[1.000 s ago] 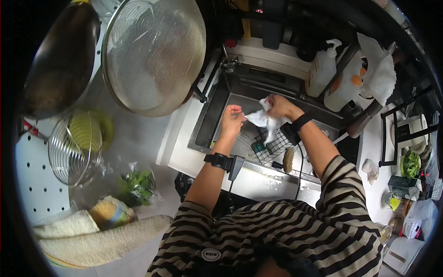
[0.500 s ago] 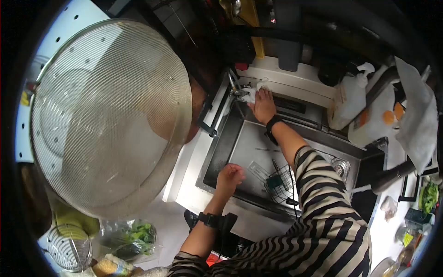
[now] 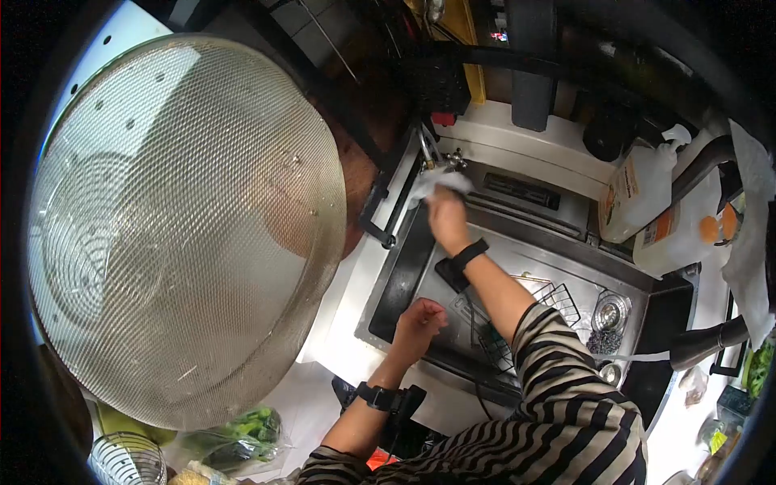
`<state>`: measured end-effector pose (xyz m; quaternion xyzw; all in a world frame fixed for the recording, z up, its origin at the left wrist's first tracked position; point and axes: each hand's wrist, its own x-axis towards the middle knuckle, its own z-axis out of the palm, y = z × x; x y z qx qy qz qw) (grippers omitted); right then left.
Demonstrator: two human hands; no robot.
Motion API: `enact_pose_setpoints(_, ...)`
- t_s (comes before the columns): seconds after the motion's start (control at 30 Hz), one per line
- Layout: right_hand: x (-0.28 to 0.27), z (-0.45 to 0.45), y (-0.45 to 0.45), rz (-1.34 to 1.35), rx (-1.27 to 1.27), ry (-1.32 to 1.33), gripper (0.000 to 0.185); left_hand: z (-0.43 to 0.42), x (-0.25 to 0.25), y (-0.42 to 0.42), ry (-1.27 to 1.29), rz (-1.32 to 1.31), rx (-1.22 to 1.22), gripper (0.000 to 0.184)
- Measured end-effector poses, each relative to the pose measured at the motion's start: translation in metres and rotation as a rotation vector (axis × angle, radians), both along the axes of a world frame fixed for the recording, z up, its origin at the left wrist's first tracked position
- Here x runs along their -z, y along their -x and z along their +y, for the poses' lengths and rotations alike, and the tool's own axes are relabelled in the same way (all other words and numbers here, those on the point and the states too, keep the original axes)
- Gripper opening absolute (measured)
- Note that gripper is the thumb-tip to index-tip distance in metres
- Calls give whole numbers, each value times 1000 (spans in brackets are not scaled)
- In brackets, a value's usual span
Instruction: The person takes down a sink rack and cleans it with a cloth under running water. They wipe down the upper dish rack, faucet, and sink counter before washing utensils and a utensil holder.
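Note:
My right hand (image 3: 447, 217) is closed on a white cloth (image 3: 440, 183) at the back left corner of the sink (image 3: 396, 283), beside the faucet (image 3: 427, 149). The cloth and fingertips are slightly blurred. Over the sink's front left edge hangs my left hand (image 3: 419, 325), fingers curled loosely and nothing visible in them. A wire rack (image 3: 558, 301) lies in the basin, partly hidden behind my right arm.
A large mesh strainer (image 3: 186, 234) hangs close at the left. Pump bottle (image 3: 638, 190) and jug (image 3: 683, 226) stand behind the sink at the right. Bagged greens (image 3: 250, 432) lie at the lower left. A dark pan handle (image 3: 707, 343) juts in from the right.
My right hand has gone from mid-sink to the faucet with the cloth, then slightly down and left. My left hand has let go of the cloth and lowered. The view has shifted.

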<state>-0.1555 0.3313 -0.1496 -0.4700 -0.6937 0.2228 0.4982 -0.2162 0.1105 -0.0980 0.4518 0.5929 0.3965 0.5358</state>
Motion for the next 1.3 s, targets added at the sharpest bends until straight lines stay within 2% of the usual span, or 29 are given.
enact_pose_setpoints(0.07,12,-5,26,22,-121,-261,21,3,-3,-3,20,-28,-6,12)
enact_pose_setpoints(0.13,19,0,38,-104,12,-251,27,5,-5,0,46,-74,-27,11)
enact_pose_setpoints(0.23,13,20,39,-289,174,-224,30,6,-13,6,23,-7,-26,11)
enact_pose_setpoints(0.27,9,24,41,-285,102,-73,26,7,-13,9,33,2,-30,11)
enact_pose_setpoints(0.33,15,33,50,-403,211,-188,26,10,-8,14,46,13,-41,12)
enact_pose_setpoints(0.43,23,38,50,-428,177,-184,28,31,31,33,-250,412,-17,19)
enact_pose_setpoints(0.47,20,34,48,-393,206,-284,26,43,13,30,-361,614,-5,24)
enact_pose_setpoints(0.53,-6,4,43,-417,-35,101,25,75,15,36,-532,677,-93,31)
enact_pose_setpoints(0.57,-10,-12,31,-337,-157,-18,24,88,25,43,-606,722,-149,34)
enact_pose_setpoints(0.6,-8,-22,20,-258,-279,-140,23,96,21,46,-527,749,-134,42)
enact_pose_setpoints(0.63,18,-24,25,-123,-238,-291,20,104,18,45,-514,730,-174,43)
enact_pose_setpoints(0.73,8,-13,5,-254,-362,-191,19,109,6,38,-405,831,-157,46)
enact_pose_setpoints(0.77,9,-3,11,-245,-184,-230,16,108,4,38,-354,895,-121,47)
enact_pose_setpoints(0.8,12,11,18,-96,-23,-311,22,105,6,39,-385,913,-125,47)
enact_pose_setpoints(0.87,14,34,31,-210,80,-286,19,99,11,41,-448,949,-122,48)
enact_pose_setpoints(0.93,23,30,47,-278,124,-154,17,93,15,45,-497,1030,-67,49)
enact_pose_setpoints(0.97,15,15,47,-349,82,-130,16,92,18,47,-521,1050,-59,49)
enact_pose_setpoints(1.0,18,-6,49,-265,47,-122,15,92,16,48,-550,1072,-50,50)
enact_pose_setpoints(1.07,17,-29,35,-104,-155,-290,13,95,13,50,-468,1030,-72,49)
enact_pose_setpoints(1.17,11,-33,22,-163,-232,-114,12,97,13,51,-467,1015,-16,49)
enact_pose_setpoints(1.27,-6,-15,-8,402,-38,454,16,115,13,41,-588,1005,79,53)
enact_pose_setpoints(1.3,1,2,-20,716,31,492,19,124,8,36,-550,985,112,56)
